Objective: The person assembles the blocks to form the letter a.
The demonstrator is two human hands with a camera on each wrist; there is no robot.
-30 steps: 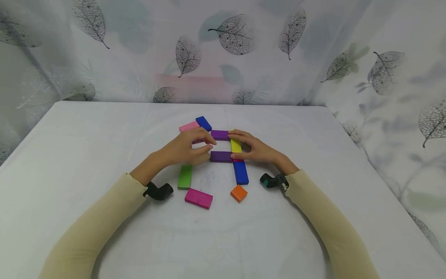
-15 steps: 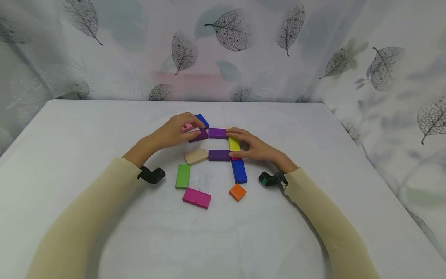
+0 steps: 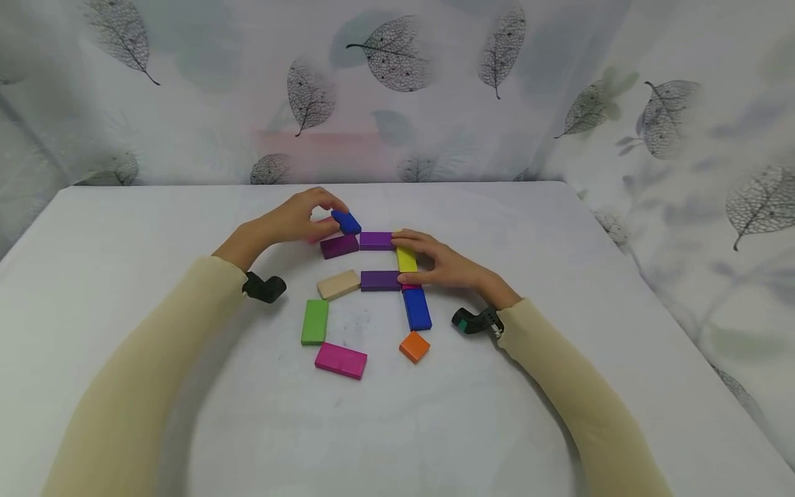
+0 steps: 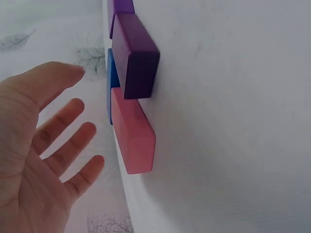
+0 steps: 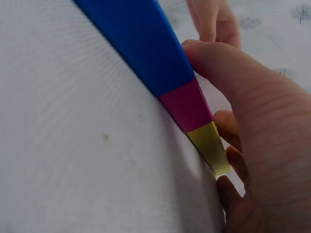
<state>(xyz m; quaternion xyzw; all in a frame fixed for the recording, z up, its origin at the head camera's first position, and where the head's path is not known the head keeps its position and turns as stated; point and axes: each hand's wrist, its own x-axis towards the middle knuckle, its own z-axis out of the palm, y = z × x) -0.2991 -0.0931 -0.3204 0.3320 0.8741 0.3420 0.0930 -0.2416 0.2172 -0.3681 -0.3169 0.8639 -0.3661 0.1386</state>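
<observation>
My left hand (image 3: 292, 219) reaches over the far left of a ring of coloured blocks, its fingertips at a blue block (image 3: 346, 223). In the left wrist view its thumb and fingers (image 4: 86, 133) are spread, beside that blue block (image 4: 110, 92) and a pink block (image 4: 137, 148). A dark purple block (image 4: 139, 56) lies just ahead. My right hand (image 3: 444, 262) rests along the yellow block (image 3: 406, 259), fingertips at its far end by a purple block (image 3: 376, 241), thumb near another dark purple block (image 3: 380, 281). A magenta block (image 5: 187, 106) shows beneath this hand.
Nearer on the white table (image 3: 373, 428) lie a second blue block (image 3: 417, 308), an orange block (image 3: 414, 346), a magenta block (image 3: 341, 360), a green block (image 3: 315, 322) and a beige block (image 3: 338, 284). A leaf-patterned curtain (image 3: 236, 103) hangs behind.
My left hand has moved away to the far left, off the beige block and over to the far blue block, which now looks slightly turned. My right hand stays by the yellow block.
</observation>
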